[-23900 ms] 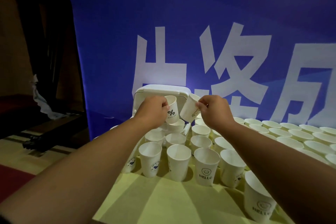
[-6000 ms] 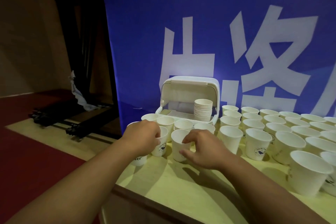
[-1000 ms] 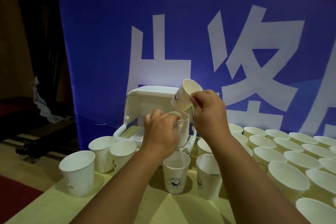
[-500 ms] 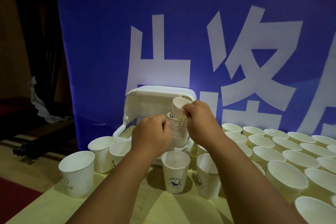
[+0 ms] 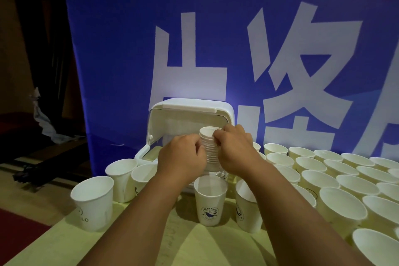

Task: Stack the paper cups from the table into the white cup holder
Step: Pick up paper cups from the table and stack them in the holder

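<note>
Between the two hands stands the stack of nested paper cups (image 5: 207,147), upright inside the white cup holder (image 5: 190,114) with its lid raised behind. From the left, the left hand (image 5: 183,155) curls round the stack; the right hand (image 5: 234,151) pinches its upper rims. Loose paper cups (image 5: 210,198) crowd the table (image 5: 194,244) beneath both wrists.

- The left hand (image 5: 183,157) and right hand (image 5: 234,151) grip a nested stack of white paper cups (image 5: 208,149) from opposite sides.
- The stack stands upright in the white plastic cup holder (image 5: 187,110), whose lid is raised.
- Loose white paper cups (image 5: 210,201) stand on the pale yellow table (image 5: 194,244).
</note>
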